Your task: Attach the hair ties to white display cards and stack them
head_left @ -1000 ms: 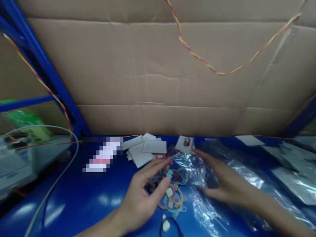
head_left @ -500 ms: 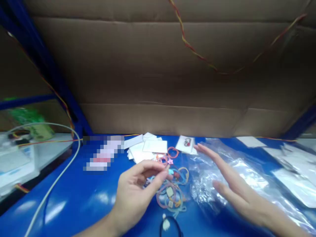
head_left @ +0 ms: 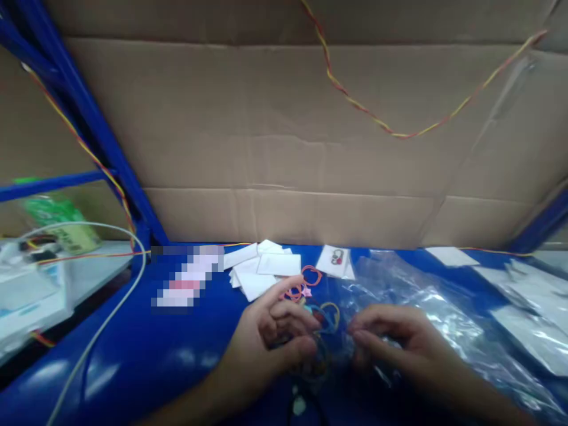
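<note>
Behind the coloured bands (head_left: 329, 318), cardboard (head_left: 284, 112) backs the blue table (head_left: 173, 343); they lie between the half-curled left hand (head_left: 270, 340) and nearly pinched right hand (head_left: 399, 340), any hold unclear.

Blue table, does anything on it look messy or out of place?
The white cards lie at uneven angles rather than squared up, and the clear plastic sprawls crumpled near the right hand. Left of the cards, a pixelated patch hides whatever is there. I see no spill.
</note>
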### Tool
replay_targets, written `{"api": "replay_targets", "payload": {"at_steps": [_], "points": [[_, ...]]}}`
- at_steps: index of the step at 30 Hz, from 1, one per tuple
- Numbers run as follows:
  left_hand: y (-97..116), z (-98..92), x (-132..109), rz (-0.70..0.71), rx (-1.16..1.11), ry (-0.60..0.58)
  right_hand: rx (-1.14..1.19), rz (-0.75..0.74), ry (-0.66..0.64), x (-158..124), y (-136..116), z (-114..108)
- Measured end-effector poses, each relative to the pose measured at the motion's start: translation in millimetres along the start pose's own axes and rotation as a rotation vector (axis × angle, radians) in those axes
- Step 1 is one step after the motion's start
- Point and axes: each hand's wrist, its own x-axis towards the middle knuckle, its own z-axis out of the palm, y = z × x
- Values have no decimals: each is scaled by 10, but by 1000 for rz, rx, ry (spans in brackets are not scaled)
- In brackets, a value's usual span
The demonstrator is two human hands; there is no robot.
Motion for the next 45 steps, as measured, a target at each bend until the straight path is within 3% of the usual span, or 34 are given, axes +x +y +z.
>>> {"api": "replay_targets", "payload": {"at_steps": [3,8,11,14,16,22,27,35,39,45], "points": [[-24,-18,-10,-62,89,-36,48,77,-5,1,43,8],[-40,-9,-26,-13,428,127,47,100,-35,32,41,-25],[-32,-25,-2,17,393,179,72,125,-26,58,49,-45],[-20,-51,7,33,386,191,114,168,97,93,104,-62],[-6,-69,-7,63,429,157,105,153,164,118,147,-79],[32,-113,-58,181,245,-170,91,-117,179,125,146,-123],[3,-78,-60,28,232,-126,72,-180,81,80,74,-97],[-76,56,-26,-285,-33,-211,65,-170,-52,27,27,-17],[-76,40,10,-287,-25,-138,27,-93,12,18,40,-2],[-91,22,51,-190,-20,28,278,-122,-10,13,99,32]]}}
